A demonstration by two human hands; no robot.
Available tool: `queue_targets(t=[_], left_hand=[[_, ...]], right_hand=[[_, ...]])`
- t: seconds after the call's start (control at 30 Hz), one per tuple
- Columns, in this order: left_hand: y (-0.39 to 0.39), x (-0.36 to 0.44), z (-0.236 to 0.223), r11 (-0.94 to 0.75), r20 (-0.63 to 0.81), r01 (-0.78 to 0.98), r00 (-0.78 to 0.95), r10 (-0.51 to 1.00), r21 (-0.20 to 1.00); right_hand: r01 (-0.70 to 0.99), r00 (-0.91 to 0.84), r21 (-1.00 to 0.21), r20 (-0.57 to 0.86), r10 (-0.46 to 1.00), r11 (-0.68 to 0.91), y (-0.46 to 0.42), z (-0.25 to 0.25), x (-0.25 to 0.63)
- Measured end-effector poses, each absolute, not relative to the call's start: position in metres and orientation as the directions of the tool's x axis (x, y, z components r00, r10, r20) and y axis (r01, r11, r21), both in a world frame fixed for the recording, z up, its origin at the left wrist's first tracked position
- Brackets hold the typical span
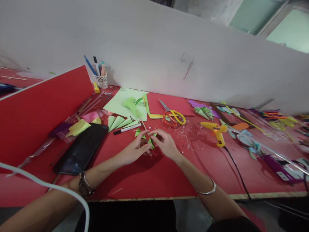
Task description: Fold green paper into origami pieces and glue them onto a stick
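Both hands meet above the red table (154, 180), near its middle. My left hand (134, 149) has its fingers closed around a thin wooden stick (142, 120) with green leaf-shaped paper pieces (139, 132) at its lower part. My right hand (166, 143) pinches a folded green paper leaf (151, 141) against the same piece, its fingertips touching those of the left. Dark lines are drawn on the paper. The fingers hide where paper and stick join. Just beyond the left hand lie several pale green paper cones (118, 123) and a black-and-white marker (127, 129).
Scissors (172, 116) with red and yellow handles lie on red paper (166, 102). A yellow glue gun (216, 130) with a black cord rests to the right. At left are a black phone (82, 149) and a pen cup (101, 80). A white cable (60, 188) crosses the lower left.
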State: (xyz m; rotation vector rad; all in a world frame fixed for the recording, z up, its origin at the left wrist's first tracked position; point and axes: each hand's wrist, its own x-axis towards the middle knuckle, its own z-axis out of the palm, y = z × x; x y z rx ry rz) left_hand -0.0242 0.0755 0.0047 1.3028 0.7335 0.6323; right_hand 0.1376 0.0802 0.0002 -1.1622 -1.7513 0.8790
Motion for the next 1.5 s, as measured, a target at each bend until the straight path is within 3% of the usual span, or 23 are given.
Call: queue_targets(t=[0.17,0.3,0.5,0.63,0.9,1.17,1.37,1.5], left_hand=[[0.078,-0.026,0.008,0.040,-0.125,0.158,0.572,0.811,0.987],[0.078,-0.028,0.009,-0.013,-0.097,0.187,0.568,0.817,0.982],[0.080,-0.028,0.007,0.020,-0.115,0.170,0.571,0.813,0.985],[0.081,-0.028,0.007,0.129,-0.163,0.099,0.560,0.812,0.987],[0.082,-0.029,0.005,0.233,-0.163,-0.082,0.499,0.851,0.969],[0.085,-0.030,0.004,0.240,-0.189,-0.052,0.466,0.864,0.969],[0.085,-0.029,0.002,0.318,-0.241,-0.104,0.448,0.861,0.942],[0.085,-0.030,0.004,0.270,-0.216,-0.048,0.476,0.853,0.962]], right_hand=[[0.343,-0.246,-0.866,0.291,0.925,0.363,0.078,0.002,0.137],[0.287,-0.224,-0.882,0.318,0.921,0.374,0.076,0.002,0.137],[0.373,-0.261,-0.810,0.377,0.889,0.453,0.073,0.004,0.137],[0.413,-0.276,-0.728,0.471,0.838,0.546,0.073,0.008,0.137],[0.490,-0.377,-0.648,0.445,0.812,0.583,0.074,0.007,0.139],[0.451,-0.308,-0.738,0.399,0.864,0.502,0.075,0.012,0.139],[0.348,-0.226,-0.828,0.381,0.896,0.440,0.076,0.011,0.139],[0.238,-0.162,-0.895,0.345,0.924,0.376,0.078,0.010,0.141]])
